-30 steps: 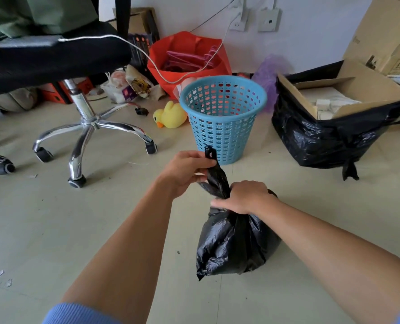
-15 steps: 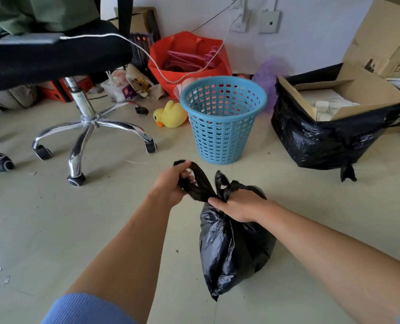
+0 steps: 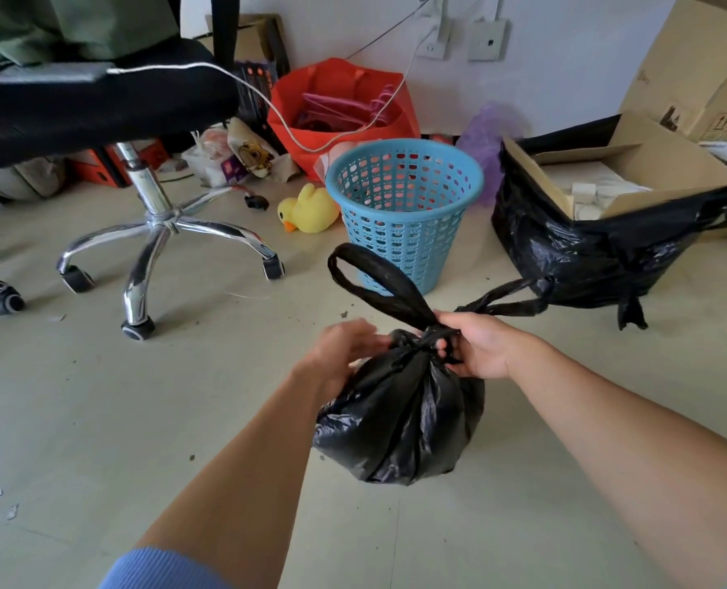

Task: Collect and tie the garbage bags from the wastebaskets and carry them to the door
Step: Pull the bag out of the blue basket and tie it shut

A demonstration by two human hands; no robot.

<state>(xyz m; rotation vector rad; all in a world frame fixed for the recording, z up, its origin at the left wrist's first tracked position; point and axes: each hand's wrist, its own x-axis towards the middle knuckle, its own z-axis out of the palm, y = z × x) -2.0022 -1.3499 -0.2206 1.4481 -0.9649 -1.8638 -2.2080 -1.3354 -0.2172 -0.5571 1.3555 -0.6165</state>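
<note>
A filled black garbage bag point(image 3: 400, 418) hangs low over the floor in front of me, its neck gathered into a knot. Two handle loops stick out above the knot, one up to the left point(image 3: 368, 280), one out to the right point(image 3: 508, 301). My right hand point(image 3: 478, 348) pinches the knot, fingers curled into the twisted plastic. My left hand point(image 3: 342, 352) lies against the left side of the bag's neck with relaxed fingers. The blue mesh wastebasket point(image 3: 404, 218) stands just behind the bag with no liner in it.
A second black bag point(image 3: 587, 257) wrapped round an open cardboard box sits at the right. An office chair base point(image 3: 158, 235) stands at the left, a yellow toy duck point(image 3: 308, 210) beside the basket, a red bag point(image 3: 345, 104) by the wall.
The two handles have been pulled apart into a knot and now stick out as loops. My left hand has let go of its handle and rests at the neck. The bag has turned and swung.
</note>
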